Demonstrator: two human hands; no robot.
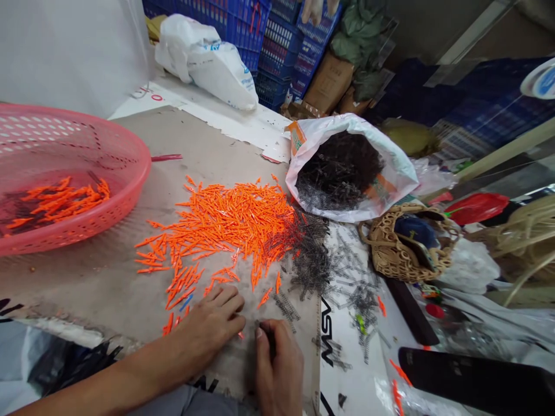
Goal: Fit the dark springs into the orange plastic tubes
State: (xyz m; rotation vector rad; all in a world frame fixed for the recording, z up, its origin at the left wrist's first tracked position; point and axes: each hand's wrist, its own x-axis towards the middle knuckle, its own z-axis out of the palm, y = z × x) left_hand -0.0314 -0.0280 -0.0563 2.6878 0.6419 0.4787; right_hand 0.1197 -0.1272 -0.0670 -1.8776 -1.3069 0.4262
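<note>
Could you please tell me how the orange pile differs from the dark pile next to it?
The orange pile is bright, while the dark pile is blackish grey. The orange pile is the larger; the dark pile is smaller. Pieces in the orange pile look pointed, those in the dark pile coiled like springs. Both are loose heaps of small pieces.

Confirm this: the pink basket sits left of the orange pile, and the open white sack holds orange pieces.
No: in the head view, the open white sack holds black pieces, not orange ones. The pink basket does sit left of the orange pile.
</note>
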